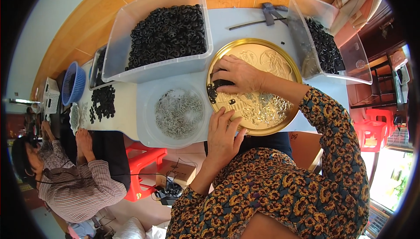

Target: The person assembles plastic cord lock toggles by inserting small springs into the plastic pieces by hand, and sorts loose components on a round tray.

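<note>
A round gold tray [262, 42] with embossed figures lies in front of me. My right hand [238, 76] reaches in from the right and curls over a clump of small black pieces [211, 93] at the tray's left side. Black shows between its fingers and thumb. My left hand [224, 136] rests at the tray's near-left rim, fingers apart, nothing visible in it. Near its fingertips sits a single black piece with two holes [232, 101]. Small shiny metal pieces [271, 112], too small to name, are scattered over the tray's near right part.
A clear tub of black pieces [168, 35] stands behind left; another clear bin [354, 61] is at the right. A shallow clear bowl [151, 127] holds small metal pieces. At left, a co-worker [83, 182] sits near a black heap [103, 103] and a blue basket [78, 83].
</note>
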`<act>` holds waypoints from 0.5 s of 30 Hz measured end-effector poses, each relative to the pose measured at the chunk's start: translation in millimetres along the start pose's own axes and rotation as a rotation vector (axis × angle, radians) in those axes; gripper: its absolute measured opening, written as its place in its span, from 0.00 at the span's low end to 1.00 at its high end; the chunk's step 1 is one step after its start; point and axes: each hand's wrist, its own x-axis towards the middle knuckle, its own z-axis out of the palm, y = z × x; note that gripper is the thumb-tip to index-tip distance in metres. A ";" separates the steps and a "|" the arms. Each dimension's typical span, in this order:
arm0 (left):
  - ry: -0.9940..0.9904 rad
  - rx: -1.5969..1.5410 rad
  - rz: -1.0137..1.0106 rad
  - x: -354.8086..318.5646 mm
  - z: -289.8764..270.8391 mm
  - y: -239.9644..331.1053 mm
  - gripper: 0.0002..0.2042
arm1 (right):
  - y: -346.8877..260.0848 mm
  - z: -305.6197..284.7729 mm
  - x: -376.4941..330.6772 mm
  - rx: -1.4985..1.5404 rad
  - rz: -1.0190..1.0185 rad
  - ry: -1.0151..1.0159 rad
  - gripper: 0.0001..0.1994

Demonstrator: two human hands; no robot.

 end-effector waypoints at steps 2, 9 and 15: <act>-0.007 0.007 0.008 0.5 1.1 -1.4 0.17 | 0.7 3.4 -1.0 -0.037 0.008 0.027 0.15; -0.008 -0.017 -0.004 2.2 -2.7 2.0 0.16 | 1.7 8.2 -4.3 -0.123 0.023 0.121 0.11; -0.023 -0.004 0.007 1.2 1.5 0.8 0.16 | 2.9 11.7 -4.3 -0.172 0.009 0.143 0.13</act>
